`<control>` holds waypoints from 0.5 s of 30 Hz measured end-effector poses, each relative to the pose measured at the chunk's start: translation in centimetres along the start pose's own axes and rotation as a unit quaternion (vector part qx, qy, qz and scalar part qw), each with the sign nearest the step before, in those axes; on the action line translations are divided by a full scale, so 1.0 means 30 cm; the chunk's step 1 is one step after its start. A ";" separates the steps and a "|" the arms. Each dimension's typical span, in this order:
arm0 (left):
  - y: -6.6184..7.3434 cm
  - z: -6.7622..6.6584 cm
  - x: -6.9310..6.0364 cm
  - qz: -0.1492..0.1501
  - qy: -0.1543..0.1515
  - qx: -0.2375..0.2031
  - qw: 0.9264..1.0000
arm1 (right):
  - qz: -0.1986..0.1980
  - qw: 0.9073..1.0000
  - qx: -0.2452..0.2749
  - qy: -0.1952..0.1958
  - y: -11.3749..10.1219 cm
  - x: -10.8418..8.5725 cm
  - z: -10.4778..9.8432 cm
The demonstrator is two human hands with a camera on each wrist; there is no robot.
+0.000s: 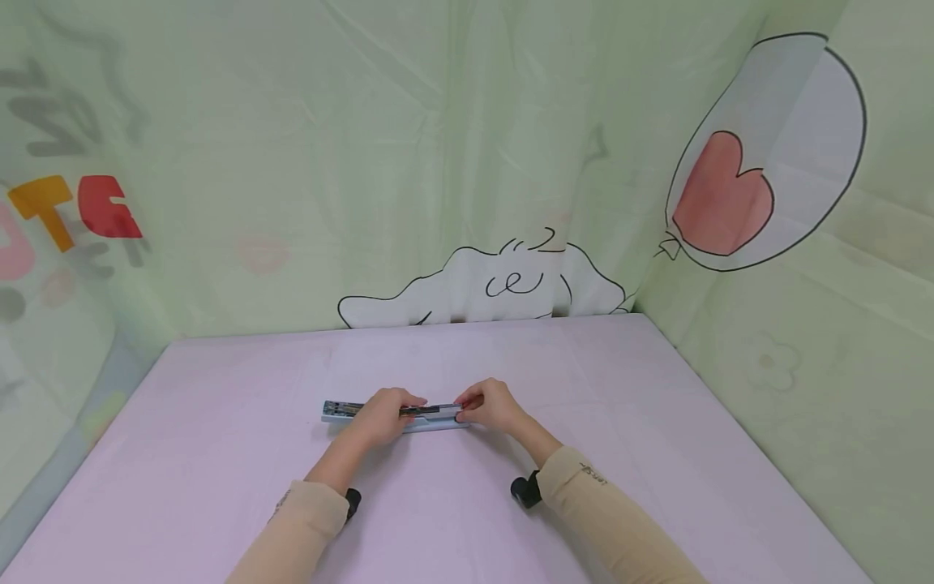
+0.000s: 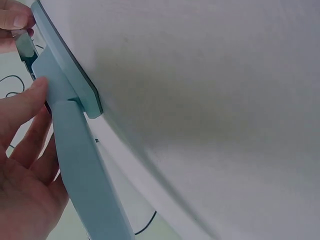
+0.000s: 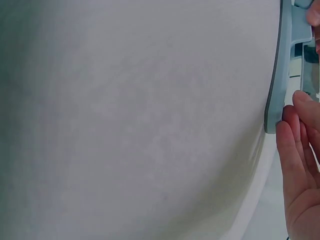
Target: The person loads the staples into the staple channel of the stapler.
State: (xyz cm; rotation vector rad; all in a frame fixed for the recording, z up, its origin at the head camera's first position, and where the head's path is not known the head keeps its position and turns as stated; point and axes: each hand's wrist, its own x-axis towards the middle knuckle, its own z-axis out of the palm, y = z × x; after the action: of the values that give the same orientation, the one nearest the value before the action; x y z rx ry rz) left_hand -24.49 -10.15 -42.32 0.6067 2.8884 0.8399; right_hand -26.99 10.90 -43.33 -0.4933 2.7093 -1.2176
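A light blue stapler (image 1: 438, 424) lies opened out lengthwise, its dark and silver metal inside (image 1: 447, 410) facing up. My left hand (image 1: 381, 418) grips it near the middle. In the left wrist view the thumb presses on the blue body (image 2: 82, 155), with the other fingers behind it. My right hand (image 1: 494, 405) is at the stapler's right end, thumb and fingertips pinching the end of the metal rail. The right wrist view shows these fingertips close together beside the rounded end of the base (image 3: 274, 112). Whether a staple strip is between them is hidden.
The stapler is over a table with a pale pink cover (image 1: 452, 519). A light green curtain (image 1: 292, 162) with printed drawings hangs behind and on both sides. Black wrist cameras, one of them the right camera (image 1: 525, 490), sit under the beige sleeves (image 1: 613, 511).
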 end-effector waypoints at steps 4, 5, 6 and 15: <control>-0.022 -0.026 -0.020 -0.004 0.010 0.028 1.000 | 0.001 1.000 0.000 0.000 -0.002 0.001 -0.002; -0.030 -0.035 -0.028 -0.007 0.013 0.038 0.999 | 0.004 1.000 0.000 -0.002 -0.003 0.001 -0.002; -0.039 -0.045 -0.035 -0.012 0.015 0.047 0.999 | 0.004 1.000 -0.002 -0.003 -0.003 0.000 -0.001; -0.150 -0.166 -0.124 -0.041 0.051 0.043 0.997 | -0.003 1.000 0.004 0.009 0.005 0.000 0.004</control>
State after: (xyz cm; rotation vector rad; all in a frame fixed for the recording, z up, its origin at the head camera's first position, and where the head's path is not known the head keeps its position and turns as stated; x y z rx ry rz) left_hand -23.54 -17.56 -40.63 0.4611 3.0315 0.7626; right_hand -26.99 10.89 -43.52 -0.4931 2.7177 -1.2406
